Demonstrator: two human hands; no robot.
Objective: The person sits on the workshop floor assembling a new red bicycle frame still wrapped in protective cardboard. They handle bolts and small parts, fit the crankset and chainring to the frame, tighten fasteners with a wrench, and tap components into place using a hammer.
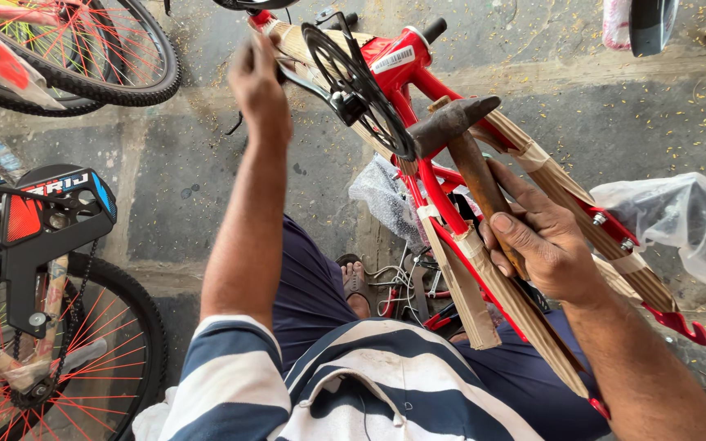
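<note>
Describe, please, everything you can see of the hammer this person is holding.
The hammer has a dark, worn metal head and a brown, rust-coloured handle. The right hand grips the handle low down, fingers wrapped around it, so the head points up and away from the person. The head lies against the red bicycle frame, close beside the black chainring. Whether it presses on the frame cannot be told.

Grey concrete floor [206,188], dusted with yellow specks

A crumpled clear plastic bag [688,224] lies at the right, bicycle wheels [116,49] stand at the left, and a sandalled foot [357,282] rests mid-floor beside loose cables [398,282].
</note>
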